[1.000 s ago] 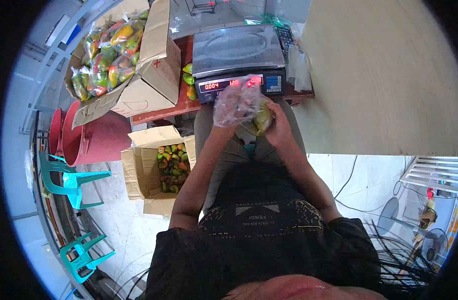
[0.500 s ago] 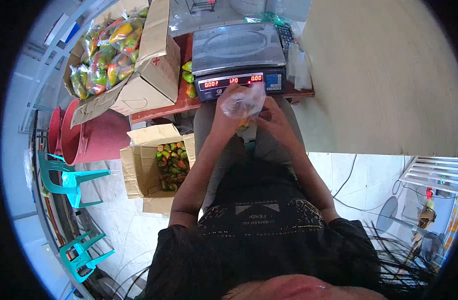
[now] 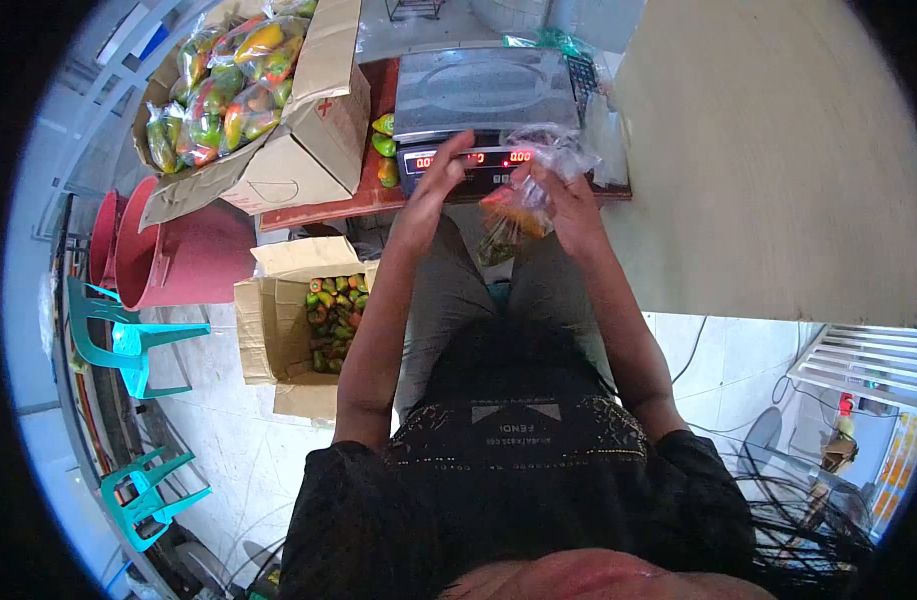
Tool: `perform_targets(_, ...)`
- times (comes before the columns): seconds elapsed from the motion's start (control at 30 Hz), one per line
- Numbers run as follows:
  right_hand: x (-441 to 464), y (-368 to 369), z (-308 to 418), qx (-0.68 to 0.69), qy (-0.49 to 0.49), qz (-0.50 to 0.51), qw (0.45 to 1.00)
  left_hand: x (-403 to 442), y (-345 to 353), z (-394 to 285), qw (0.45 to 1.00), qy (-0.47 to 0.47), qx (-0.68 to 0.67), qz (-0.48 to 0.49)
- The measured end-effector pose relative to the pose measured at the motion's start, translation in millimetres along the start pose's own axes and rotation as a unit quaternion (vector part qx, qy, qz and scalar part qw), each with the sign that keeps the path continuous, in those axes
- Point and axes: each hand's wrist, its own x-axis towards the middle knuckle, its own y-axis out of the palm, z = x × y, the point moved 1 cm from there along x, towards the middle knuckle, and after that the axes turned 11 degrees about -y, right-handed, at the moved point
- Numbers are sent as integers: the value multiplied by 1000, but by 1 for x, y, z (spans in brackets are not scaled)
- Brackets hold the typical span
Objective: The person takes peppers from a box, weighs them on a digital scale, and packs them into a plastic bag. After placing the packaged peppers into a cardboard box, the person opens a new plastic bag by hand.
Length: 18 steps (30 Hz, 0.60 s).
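Observation:
A clear plastic bag of bell peppers (image 3: 515, 222), red, orange and green, hangs above my lap. My right hand (image 3: 570, 207) grips its gathered neck, and loose plastic flares out over the fingers. To the left, my left hand (image 3: 433, 192) is raised with its fingers apart, holding nothing and not touching the bag. Both hands are in front of the digital scale (image 3: 483, 95), whose red display is partly hidden by them. Nothing lies on its metal plate. A few loose peppers (image 3: 384, 145) sit at the scale's left side.
On the red table (image 3: 328, 210), a cardboard box (image 3: 298, 165) holds several bagged peppers. A floor box (image 3: 273, 335) contains loose peppers. Red tubs (image 3: 203, 250) and teal chairs (image 3: 133, 340) stand left. A pale board (image 3: 768, 150) lies right; clear bags (image 3: 606, 140) rest beside the scale.
My left hand has come away from the bag and opened, moving left. My right hand has lifted the bag up and right, so the peppers inside now show.

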Motion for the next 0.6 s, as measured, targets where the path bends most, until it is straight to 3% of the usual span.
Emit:
perform_targets(0.1, 1, 7, 5, 89, 2, 17, 996, -14, 12, 55, 982, -112, -150, 30)
perform_targets(0.2, 2, 16, 6, 132, 4, 6, 991, -23, 37, 63, 908, -173, -358, 133)
perform_targets(0.4, 11, -11, 3, 170, -13, -20, 985, -16, 52, 60, 964, -130, -205, 108)
perform_targets(0.5, 8, -13, 12, 84, -5, -24, 996, -9, 47, 54, 994, -29, -54, 86)
perform_targets(0.53, 6, -9, 13, 24, 9, -27, 999, -10, 48, 50, 996, 30, 61, 59)
perform_targets(0.6, -1, 3, 14, -95, 37, -32, 994, -12, 51, 45, 947, 142, 288, 2)
